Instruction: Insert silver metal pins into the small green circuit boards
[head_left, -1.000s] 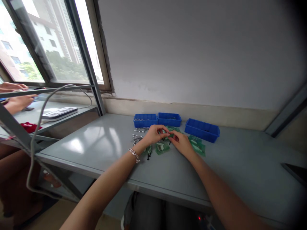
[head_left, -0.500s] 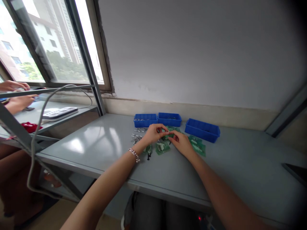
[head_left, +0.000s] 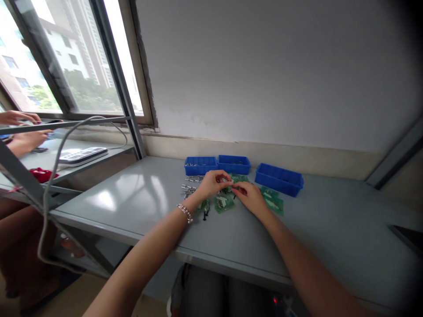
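My left hand, with a beaded bracelet on its wrist, has thumb and fingers pinched together over the small parts. Facing it, my right hand is closed too, its fingertips almost meeting the left ones. Whatever lies between the fingertips is too small to make out. Green plastic packets show just behind the fingers, and another green packet lies below them with small parts inside. Silvery metal pins are heaped left of my left hand. Black screws lie near its wrist.
Three blue bins stand along the wall: a left bin, a middle bin and a right bin, with small parts inside. Green packets lie right of my hand. A metal post, a grey cable and another person's hands are at left.
My right fingertips have shifted very slightly at the pinch point. My left hand, the bins and the packets look the same.
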`<state>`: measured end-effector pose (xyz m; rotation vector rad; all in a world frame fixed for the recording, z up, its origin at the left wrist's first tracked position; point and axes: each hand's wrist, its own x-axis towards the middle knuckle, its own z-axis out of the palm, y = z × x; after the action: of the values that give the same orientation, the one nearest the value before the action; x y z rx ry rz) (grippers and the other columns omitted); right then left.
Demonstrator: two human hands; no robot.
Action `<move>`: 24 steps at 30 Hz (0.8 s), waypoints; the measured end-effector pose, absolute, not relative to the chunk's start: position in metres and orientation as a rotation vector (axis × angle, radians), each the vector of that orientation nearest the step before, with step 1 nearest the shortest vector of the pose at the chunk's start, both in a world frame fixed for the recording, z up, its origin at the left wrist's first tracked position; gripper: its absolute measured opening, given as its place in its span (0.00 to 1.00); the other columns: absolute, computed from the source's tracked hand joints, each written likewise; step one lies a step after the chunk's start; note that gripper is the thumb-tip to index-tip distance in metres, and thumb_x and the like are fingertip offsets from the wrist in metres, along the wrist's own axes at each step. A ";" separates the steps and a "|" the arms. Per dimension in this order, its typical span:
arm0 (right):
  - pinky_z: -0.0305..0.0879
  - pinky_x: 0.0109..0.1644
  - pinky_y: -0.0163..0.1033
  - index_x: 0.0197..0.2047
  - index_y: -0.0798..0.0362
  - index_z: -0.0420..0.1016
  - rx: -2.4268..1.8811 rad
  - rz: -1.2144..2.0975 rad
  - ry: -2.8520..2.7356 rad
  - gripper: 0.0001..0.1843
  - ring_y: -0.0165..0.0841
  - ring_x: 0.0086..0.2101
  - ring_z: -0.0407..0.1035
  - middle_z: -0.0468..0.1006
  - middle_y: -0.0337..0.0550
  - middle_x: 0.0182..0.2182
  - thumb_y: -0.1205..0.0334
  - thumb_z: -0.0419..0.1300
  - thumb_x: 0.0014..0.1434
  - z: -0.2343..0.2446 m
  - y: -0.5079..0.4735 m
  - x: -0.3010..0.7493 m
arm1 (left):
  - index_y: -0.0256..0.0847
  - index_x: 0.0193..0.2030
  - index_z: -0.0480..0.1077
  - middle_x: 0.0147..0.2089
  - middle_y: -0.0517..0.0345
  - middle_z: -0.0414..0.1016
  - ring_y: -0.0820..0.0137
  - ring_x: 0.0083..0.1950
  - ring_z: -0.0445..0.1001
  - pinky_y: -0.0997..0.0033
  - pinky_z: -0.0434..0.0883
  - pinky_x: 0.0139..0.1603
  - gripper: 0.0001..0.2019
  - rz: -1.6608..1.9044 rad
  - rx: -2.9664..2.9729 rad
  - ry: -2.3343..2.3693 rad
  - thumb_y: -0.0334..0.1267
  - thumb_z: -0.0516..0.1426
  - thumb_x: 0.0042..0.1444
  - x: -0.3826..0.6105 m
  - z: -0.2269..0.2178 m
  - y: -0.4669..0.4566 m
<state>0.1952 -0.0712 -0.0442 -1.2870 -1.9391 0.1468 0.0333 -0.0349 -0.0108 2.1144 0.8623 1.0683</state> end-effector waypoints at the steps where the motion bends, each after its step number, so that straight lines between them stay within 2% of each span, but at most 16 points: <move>1: 0.52 0.26 0.32 0.29 0.53 0.71 -1.281 0.141 -1.935 0.06 0.28 0.22 0.59 0.65 0.36 0.20 0.62 0.54 0.52 -0.045 -0.071 0.196 | 0.33 0.29 0.69 0.25 0.57 0.68 0.79 0.23 0.60 0.80 0.59 0.23 0.12 1.065 2.119 0.868 0.42 0.58 0.44 0.033 -0.011 -0.034; 11: 0.53 0.27 0.32 0.33 0.54 0.70 -1.239 0.066 -1.857 0.06 0.28 0.22 0.59 0.65 0.37 0.20 0.63 0.53 0.52 -0.046 -0.069 0.198 | 0.35 0.30 0.69 0.25 0.58 0.68 0.78 0.24 0.61 0.80 0.59 0.24 0.10 1.054 2.143 0.974 0.40 0.58 0.43 0.031 -0.012 -0.031; 18: 0.54 0.27 0.32 0.33 0.53 0.72 -1.240 0.031 -1.848 0.07 0.28 0.22 0.59 0.64 0.37 0.20 0.62 0.54 0.53 -0.042 -0.071 0.197 | 0.34 0.33 0.69 0.29 0.57 0.70 0.79 0.25 0.62 0.80 0.61 0.24 0.10 1.016 2.133 0.867 0.37 0.58 0.43 0.030 -0.017 -0.028; 24: 0.54 0.27 0.33 0.33 0.52 0.73 -1.248 -0.001 -1.850 0.08 0.28 0.23 0.60 0.65 0.38 0.21 0.60 0.54 0.53 -0.042 -0.071 0.197 | 0.35 0.32 0.71 0.29 0.57 0.71 0.78 0.25 0.63 0.79 0.61 0.26 0.09 0.931 2.190 0.889 0.37 0.57 0.44 0.029 -0.016 -0.028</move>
<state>0.1974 -0.0708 -0.0424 -1.2480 -1.8501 -0.0007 0.0290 -0.0280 -0.0163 2.1901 0.8887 0.9314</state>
